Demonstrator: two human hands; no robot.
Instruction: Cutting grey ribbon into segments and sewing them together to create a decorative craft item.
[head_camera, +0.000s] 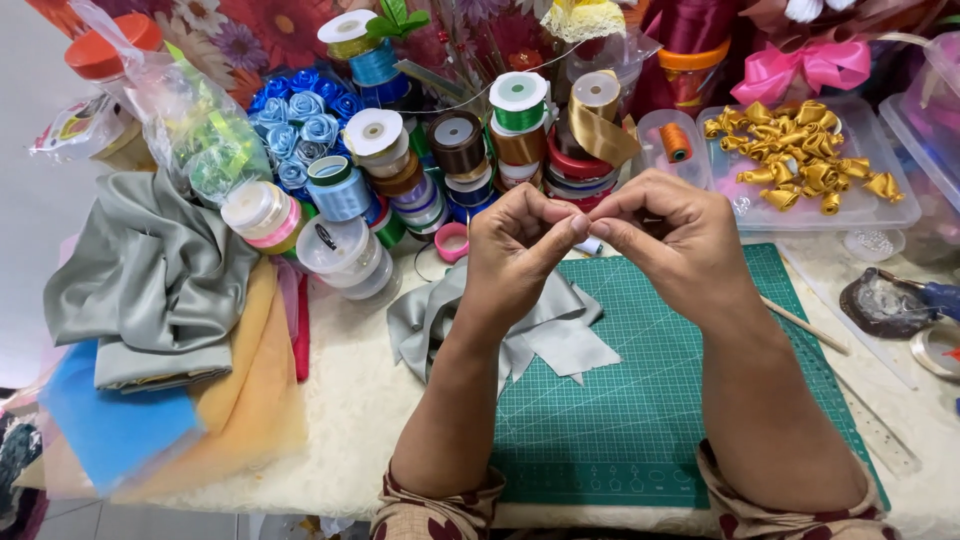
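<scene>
Grey satin strip (560, 335) hangs from pinched fingertips where both hands meet above the far edge of the green cutting mat (650, 420). The left hand (515, 250) and the right hand (670, 235) press thumbs and forefingers together at one spot, the other fingers curled in; whatever sits right between the tips is too small to make out, though the grey cloth lies crumpled just beneath and behind the left wrist, spreading onto the mat's left side. Cut pieces of that same satin fan out near the left forearm.

Just beyond the hands stands a crowd of ribbon spools (470, 150) in green, brown, gold, blue and white, stacked in columns. Left of them sits a cluster of blue ribbon roses (300, 125), and nearer left a folded heap of grey fabric (150, 270) rests on orange and blue sheets (110, 420). To the far right a clear tray (900, 212) holds gold ribbon roses (800, 150), with a pink bow (800, 65) behind it. A thin wooden stick (805, 325) lies off the mat's right edge, near a clear ruler (880, 430) and a glue gun (895, 300)
</scene>
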